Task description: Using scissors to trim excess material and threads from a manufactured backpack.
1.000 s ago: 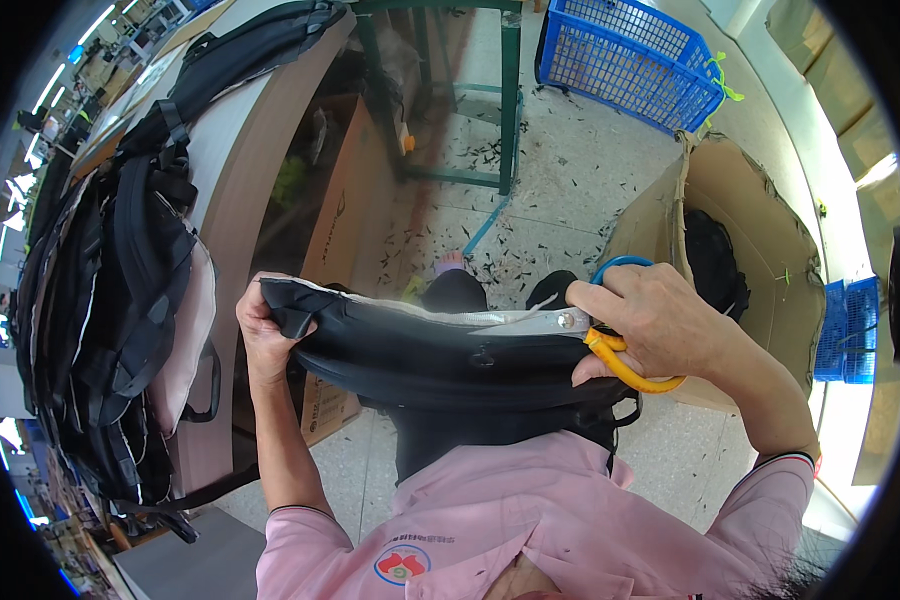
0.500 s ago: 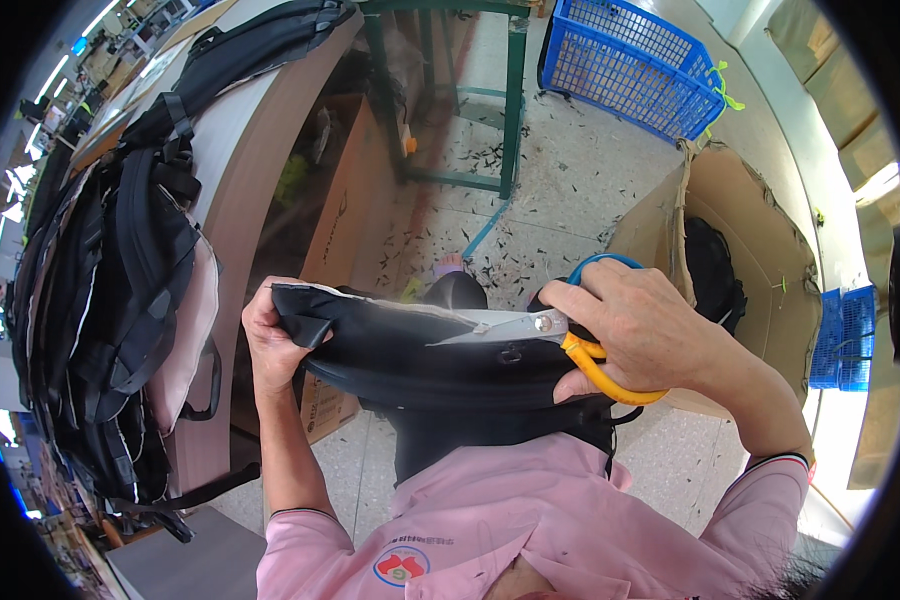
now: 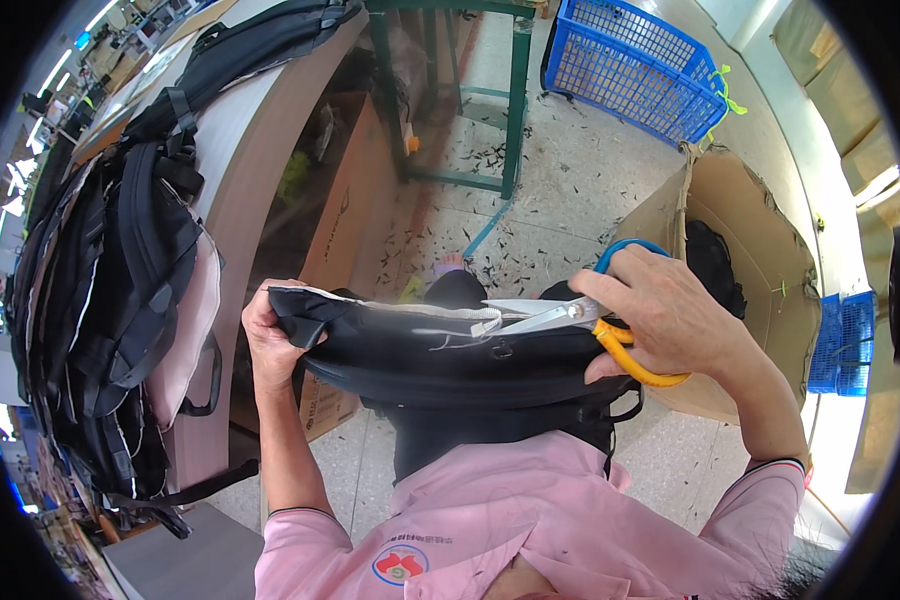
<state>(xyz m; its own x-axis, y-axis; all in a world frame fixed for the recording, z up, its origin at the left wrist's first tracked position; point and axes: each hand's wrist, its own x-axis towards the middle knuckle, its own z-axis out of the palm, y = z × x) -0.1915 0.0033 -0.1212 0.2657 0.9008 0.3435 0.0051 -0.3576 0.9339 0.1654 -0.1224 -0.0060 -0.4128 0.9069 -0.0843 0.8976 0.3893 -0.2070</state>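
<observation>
A black padded strap piece (image 3: 420,355) with a pale raw edge lies across my lap. My left hand (image 3: 273,335) is closed on its left end, where a black flap folds over. In my right hand (image 3: 665,310) are scissors (image 3: 570,314) with one blue and one yellow handle loop. Their blades point left and stand apart near the pale edge. By the tips, a white webbing end (image 3: 486,325) with loose threads sticks out from the edge. A small dark metal-looking fitting sits on the black fabric just below the blades.
Several black strap pieces (image 3: 120,300) are heaped on the table (image 3: 232,200) at my left. An open cardboard box (image 3: 775,260) with black items stands at right. Beyond it are a blue basket (image 3: 635,75) and a green metal frame (image 3: 515,120). Dark scraps litter the floor.
The scissors have moved right along the pale edge, away from my left hand, and their blades have spread apart. The white webbing end now shows more plainly. My left hand keeps its hold.
</observation>
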